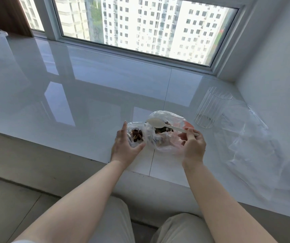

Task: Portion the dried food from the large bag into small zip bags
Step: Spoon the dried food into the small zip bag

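your right hand (192, 143) pinches the spoon (165, 125) over the big bag (165, 137) in the middle of the frame, bowl pointing left at the small bag (136, 135) your left hand (125, 146) cups.

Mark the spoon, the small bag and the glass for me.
spoon (155, 122): head view, on its white bowl.
small bag (137, 135): head view, on the dark food inside.
glass (210, 109): head view, on its clear ribbed wall.
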